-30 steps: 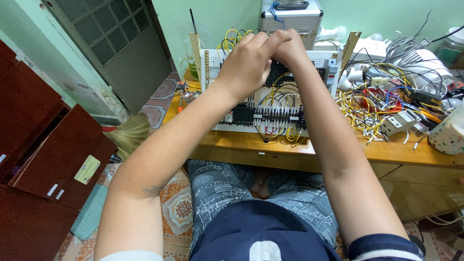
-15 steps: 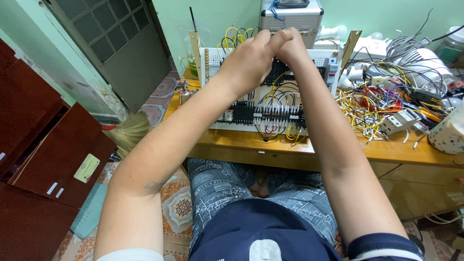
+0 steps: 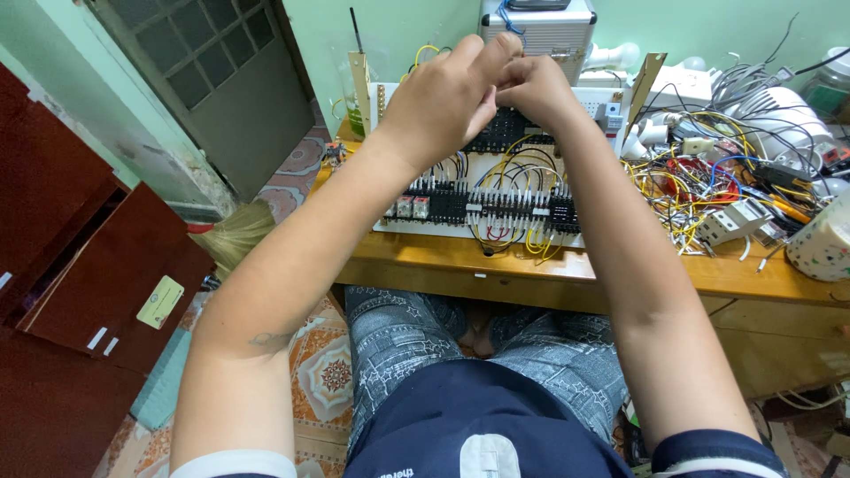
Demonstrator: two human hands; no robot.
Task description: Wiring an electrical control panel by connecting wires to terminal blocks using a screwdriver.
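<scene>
Together, left hand [image 3: 443, 97] and right hand [image 3: 531, 88] pinch something hidden above the crosswise-lying wiring board [image 3: 496, 199]

Pale green walls [image 3: 398, 26] behind wooden desk [image 3: 496, 265]. Grey door with gridded glass panes [image 3: 221, 80] at left, daylight coming through. Dark red-brown cabinet [image 3: 62, 265] along left side, one door ajar. Patterned floor tiles [image 3: 328, 372] below. Straw broom [image 3: 230, 235] beside door.

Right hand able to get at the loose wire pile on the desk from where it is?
Probably yes: the right hand is raised over the wiring board, and the wire pile lies open just to its right, nothing between.
</scene>
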